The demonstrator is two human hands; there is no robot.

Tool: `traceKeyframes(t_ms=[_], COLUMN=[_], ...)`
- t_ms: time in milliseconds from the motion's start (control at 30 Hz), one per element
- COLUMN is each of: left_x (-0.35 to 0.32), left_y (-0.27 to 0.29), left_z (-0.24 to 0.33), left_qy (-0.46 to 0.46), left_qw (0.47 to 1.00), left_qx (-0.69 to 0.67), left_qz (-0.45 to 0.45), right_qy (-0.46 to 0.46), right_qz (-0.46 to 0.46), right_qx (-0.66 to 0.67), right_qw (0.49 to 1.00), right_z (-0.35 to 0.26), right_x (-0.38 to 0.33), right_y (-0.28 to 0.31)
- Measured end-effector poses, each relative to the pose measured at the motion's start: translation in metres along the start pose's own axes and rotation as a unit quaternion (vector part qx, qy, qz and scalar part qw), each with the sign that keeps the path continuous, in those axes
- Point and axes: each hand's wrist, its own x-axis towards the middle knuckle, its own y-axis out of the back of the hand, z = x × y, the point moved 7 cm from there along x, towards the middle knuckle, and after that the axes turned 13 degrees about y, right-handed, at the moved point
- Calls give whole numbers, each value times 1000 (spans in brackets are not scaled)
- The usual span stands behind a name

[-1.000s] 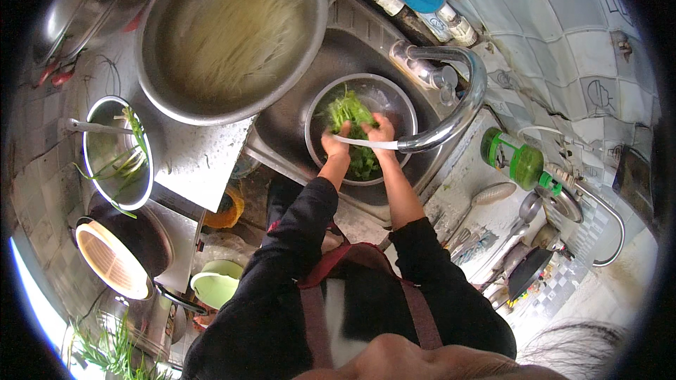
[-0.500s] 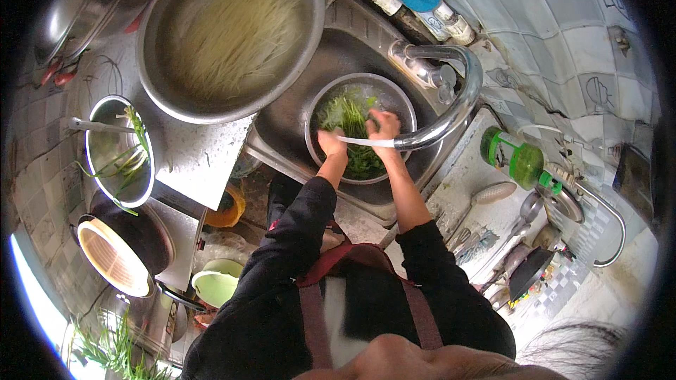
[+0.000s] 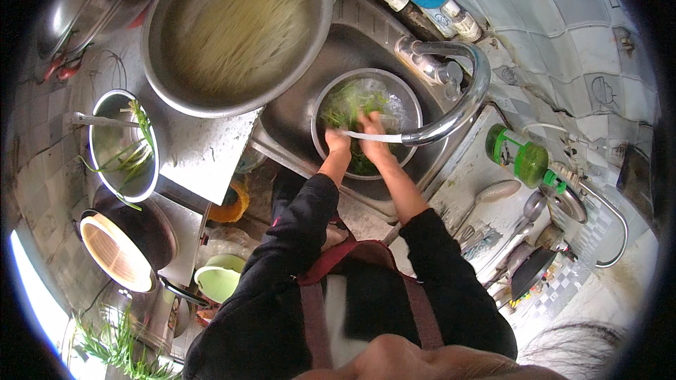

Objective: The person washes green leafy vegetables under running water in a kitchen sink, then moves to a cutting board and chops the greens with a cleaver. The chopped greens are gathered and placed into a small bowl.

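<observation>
A round metal bowl (image 3: 415, 107) stands in the steel sink (image 3: 296, 109), holding water and leafy greens (image 3: 354, 102). Both my hands are in it, close together around a bunch of the greens. My left hand (image 3: 338, 142) is closed at the bunch's left side, its fingertips partly hidden. My right hand (image 3: 374, 134) grips the stems beside it, slightly blurred. Over my wrists reaches the curved chrome tap (image 3: 479, 88), ending in a pale white length that could be a tube or running water.
A large metal basin (image 3: 320, 42) of soaking pale noodle-like strands stands left of the sink. Beyond it is a smaller bowl (image 3: 98, 165) with green stalks and a handled utensil. A green bottle (image 3: 528, 162) and a perforated ladle (image 3: 500, 190) lie on the right counter. Below left is a beige basket (image 3: 105, 253).
My right hand has moved left, closer to my left hand, and its spread fingers have closed on the greens. The leaves have shifted toward the bowl's far side. The whole view has shifted slightly.
</observation>
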Motion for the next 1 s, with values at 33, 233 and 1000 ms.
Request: traceKeyframes(t_ms=[33,233,1000], left_x=[1,-44,-62], left_y=[-4,-14,4], left_z=[0,10,12], left_qy=[-29,-100,72], left_qw=[1000,980,986], left_qx=[1,172,140], left_qz=[-6,26,-49], right_qy=[145,149,149], right_qz=[-95,-76,84], right_qx=[-180,-180,-368], right_qw=[968,969,914], right_z=[-2,114,-56], right_x=[-1,9,55], right_y=[-2,18,-19])
